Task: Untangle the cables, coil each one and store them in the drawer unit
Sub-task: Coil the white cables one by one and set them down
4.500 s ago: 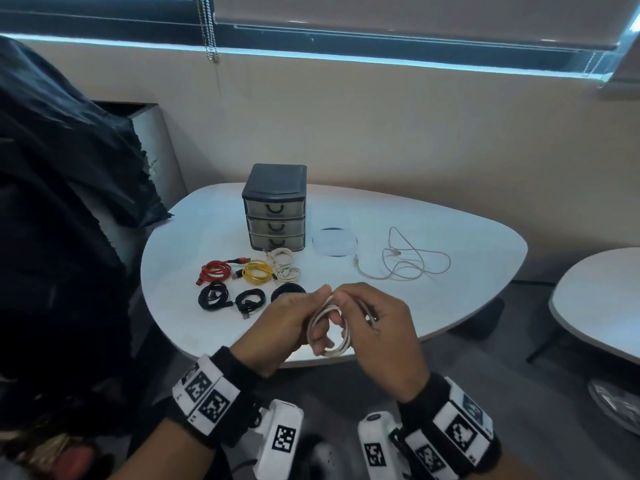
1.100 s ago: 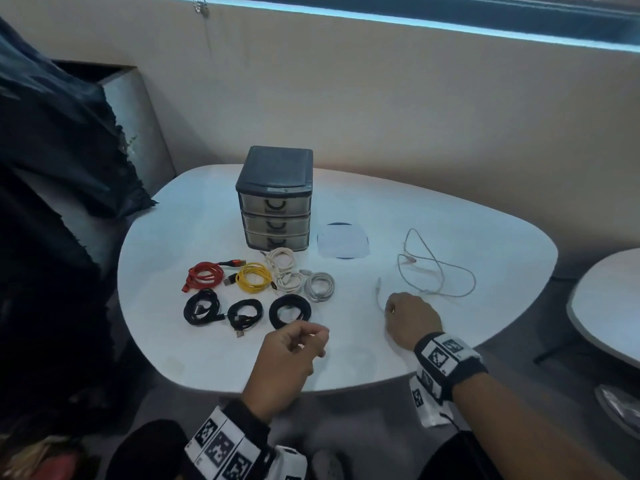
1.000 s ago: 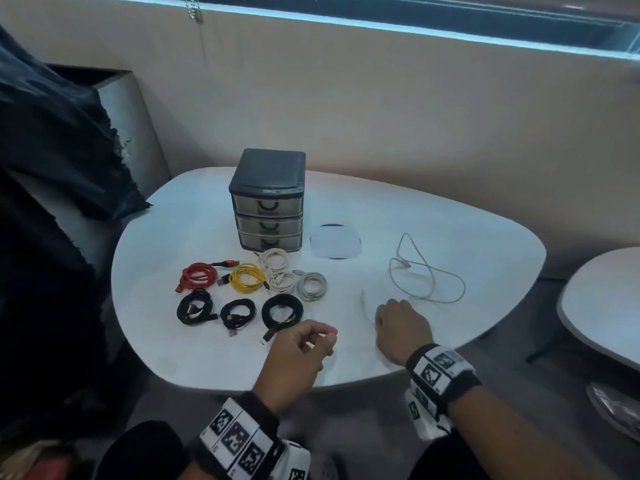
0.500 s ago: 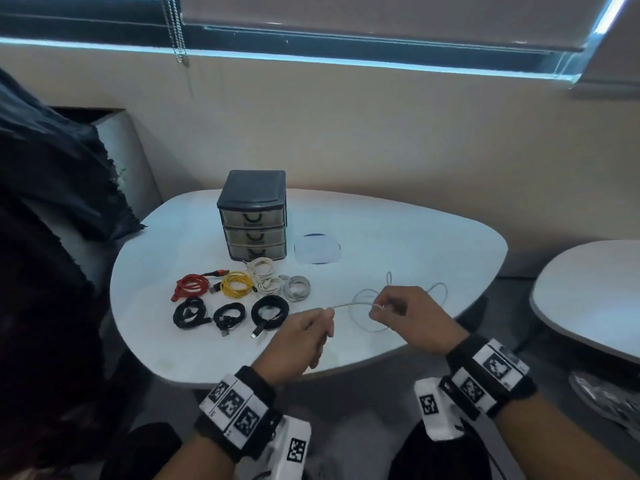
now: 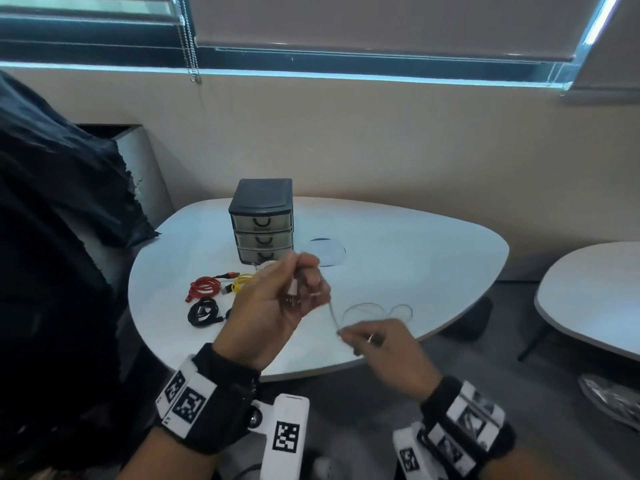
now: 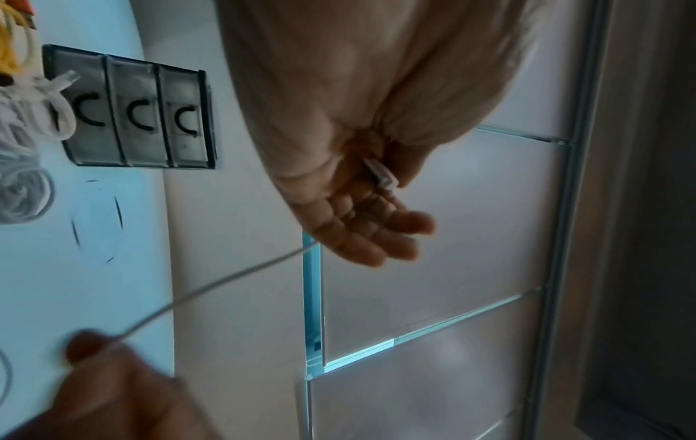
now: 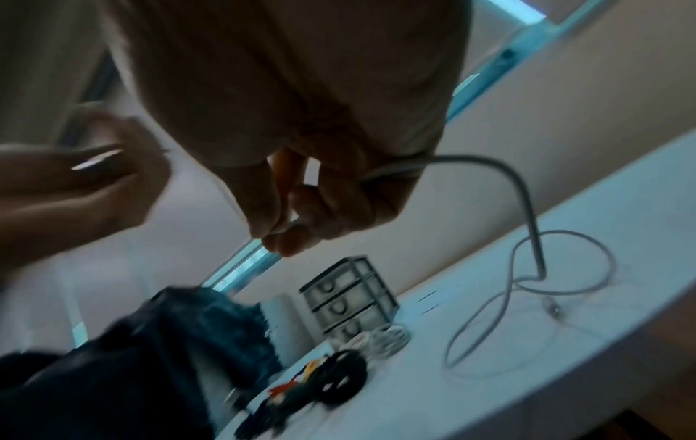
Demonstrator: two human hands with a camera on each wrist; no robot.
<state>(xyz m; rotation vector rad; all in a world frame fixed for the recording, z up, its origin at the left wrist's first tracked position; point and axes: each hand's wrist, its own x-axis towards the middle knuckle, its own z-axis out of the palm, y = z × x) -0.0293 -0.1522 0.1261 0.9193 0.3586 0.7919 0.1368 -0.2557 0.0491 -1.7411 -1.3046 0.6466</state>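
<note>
So I've got the thin white charging cable (image 5: 367,311) up off the white rounded table (image 5: 415,258) at one end: my left hand (image 5: 273,306) is raised in front of me, thumb and fingers (image 6: 376,238) curled around the white plug end (image 6: 382,175), which sits in my palm in the left wrist view. My right hand (image 5: 384,351) is lower and nearer to me, fingers (image 7: 297,220) pinching the cable a little further along, so a short stretch runs taut between the two hands. Past my right hand the rest of it drops to the table and lies there in a couple of loose loops, with its far connector (image 7: 552,306) flat on the surface beside the loops. The small dark grey three-drawer plastic unit (image 5: 261,220) stands upright toward the back of the table, all three drawers pushed in. In front of it are the coiled ones: a red cable coil (image 5: 204,285), a yellow cable coil (image 5: 239,284) just beside it, a black cable coil (image 5: 202,311) nearer to me, and a cream-white coil (image 6: 26,119) right up against the unit's front, with a grey coil (image 6: 22,190) next to that. My left hand hides part of that bunch in the head view. A flat pale round disc (image 5: 327,252) lies on the table just right of the drawers.
</note>
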